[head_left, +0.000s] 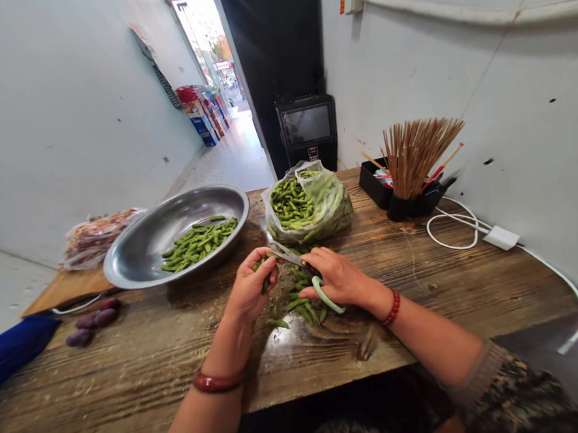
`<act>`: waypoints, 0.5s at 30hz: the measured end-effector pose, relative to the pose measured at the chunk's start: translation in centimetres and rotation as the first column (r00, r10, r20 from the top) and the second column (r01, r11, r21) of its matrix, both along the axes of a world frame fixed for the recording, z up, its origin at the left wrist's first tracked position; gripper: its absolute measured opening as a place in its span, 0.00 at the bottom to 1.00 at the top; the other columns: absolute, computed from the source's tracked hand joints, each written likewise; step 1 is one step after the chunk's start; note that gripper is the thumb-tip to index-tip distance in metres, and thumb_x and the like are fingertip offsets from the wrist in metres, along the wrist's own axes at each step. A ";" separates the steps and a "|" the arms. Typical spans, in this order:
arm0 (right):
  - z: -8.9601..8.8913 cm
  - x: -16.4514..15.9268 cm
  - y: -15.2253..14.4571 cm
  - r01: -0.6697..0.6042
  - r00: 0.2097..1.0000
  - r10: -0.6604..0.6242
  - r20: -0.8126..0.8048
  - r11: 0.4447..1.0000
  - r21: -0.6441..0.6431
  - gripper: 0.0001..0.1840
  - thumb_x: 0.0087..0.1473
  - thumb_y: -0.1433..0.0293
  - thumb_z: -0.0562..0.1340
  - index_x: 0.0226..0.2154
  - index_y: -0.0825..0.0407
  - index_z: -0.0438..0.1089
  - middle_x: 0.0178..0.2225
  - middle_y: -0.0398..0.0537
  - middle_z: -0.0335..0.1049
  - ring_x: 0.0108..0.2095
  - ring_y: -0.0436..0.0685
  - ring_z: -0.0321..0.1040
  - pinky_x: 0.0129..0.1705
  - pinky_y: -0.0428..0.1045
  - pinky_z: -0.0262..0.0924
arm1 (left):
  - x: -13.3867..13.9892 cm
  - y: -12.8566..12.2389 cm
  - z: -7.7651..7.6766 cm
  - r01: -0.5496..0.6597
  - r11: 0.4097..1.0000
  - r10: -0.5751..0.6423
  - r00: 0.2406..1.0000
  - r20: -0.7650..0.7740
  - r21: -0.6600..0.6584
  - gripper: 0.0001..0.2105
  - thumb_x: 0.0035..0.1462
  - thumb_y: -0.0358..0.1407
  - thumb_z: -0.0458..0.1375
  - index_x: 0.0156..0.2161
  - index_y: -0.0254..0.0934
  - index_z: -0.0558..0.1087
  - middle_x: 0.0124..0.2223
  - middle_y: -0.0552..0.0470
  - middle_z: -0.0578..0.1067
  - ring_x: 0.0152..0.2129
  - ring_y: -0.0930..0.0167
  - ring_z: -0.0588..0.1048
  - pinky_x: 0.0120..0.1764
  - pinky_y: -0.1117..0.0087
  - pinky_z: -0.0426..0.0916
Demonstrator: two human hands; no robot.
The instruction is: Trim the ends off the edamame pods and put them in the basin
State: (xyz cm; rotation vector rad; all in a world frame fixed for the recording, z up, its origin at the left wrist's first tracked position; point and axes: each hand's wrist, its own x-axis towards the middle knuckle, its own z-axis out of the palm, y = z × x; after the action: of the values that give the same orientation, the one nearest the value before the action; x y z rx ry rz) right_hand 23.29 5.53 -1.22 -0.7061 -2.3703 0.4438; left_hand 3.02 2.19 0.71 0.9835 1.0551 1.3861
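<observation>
My left hand [253,283] is closed around a few green edamame pods [265,282], held above the table. My right hand [337,275] grips a pair of scissors [289,254] with a pale green handle loop. The blades point left and reach the pods at my left fingertips; whether they touch a pod is hard to tell. Loose edamame pods [307,309] lie on the wood beneath my hands. Behind them stands a clear plastic bag [335,213] full of pods. To the left, a large steel basin [140,246] holds a heap of pods.
Purple-red tubers [95,319] and a blue cloth [11,350] are on the left, near a bagged pinkish item [96,237] on a board. A black holder [407,207] with wooden skewers [415,152] and a white cable [548,262] occupy the right side of the wooden table [163,359].
</observation>
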 end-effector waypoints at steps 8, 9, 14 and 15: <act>0.0 0.0 -0.1 0.004 1.000 -0.003 -0.007 1.000 0.016 0.26 0.50 0.56 0.67 0.45 0.55 0.65 0.37 0.52 0.67 0.37 0.59 0.62 0.39 0.53 0.61 | 0.0 0.0 0.0 0.024 0.999 -0.023 0.999 0.027 -0.032 0.12 0.47 0.35 0.66 0.35 0.35 0.69 0.29 0.54 0.74 0.15 0.82 0.62 0.16 0.81 0.51; -0.1 0.0 -0.1 0.005 1.000 -0.005 -0.011 1.000 0.023 0.25 0.51 0.57 0.67 0.45 0.54 0.65 0.37 0.52 0.67 0.38 0.59 0.62 0.40 0.53 0.61 | 0.1 0.0 0.0 0.031 0.999 -0.030 0.999 0.040 -0.038 0.12 0.47 0.35 0.66 0.35 0.35 0.69 0.29 0.54 0.74 0.15 0.82 0.62 0.16 0.81 0.51; -0.6 -0.2 0.0 0.013 1.000 -0.013 0.007 0.998 0.059 0.23 0.53 0.58 0.66 0.46 0.54 0.64 0.39 0.53 0.68 0.40 0.60 0.62 0.42 0.54 0.61 | 0.2 0.0 0.1 0.078 0.994 -0.069 0.990 0.123 -0.072 0.12 0.46 0.34 0.67 0.33 0.35 0.68 0.28 0.55 0.73 0.15 0.83 0.61 0.16 0.83 0.52; -0.7 -0.2 0.1 0.015 1.000 -0.017 0.018 0.998 0.064 0.23 0.54 0.58 0.65 0.47 0.54 0.64 0.39 0.53 0.68 0.40 0.60 0.62 0.42 0.53 0.61 | 0.2 0.0 0.1 0.084 0.993 -0.073 0.988 0.135 -0.078 0.12 0.46 0.34 0.67 0.32 0.35 0.68 0.28 0.55 0.72 0.15 0.83 0.61 0.16 0.83 0.52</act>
State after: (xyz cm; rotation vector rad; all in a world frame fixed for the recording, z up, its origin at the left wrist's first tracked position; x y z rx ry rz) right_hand 23.12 5.58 -1.92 -0.7024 -2.3836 0.3546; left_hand 3.19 2.22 0.78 0.8512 0.9580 1.3141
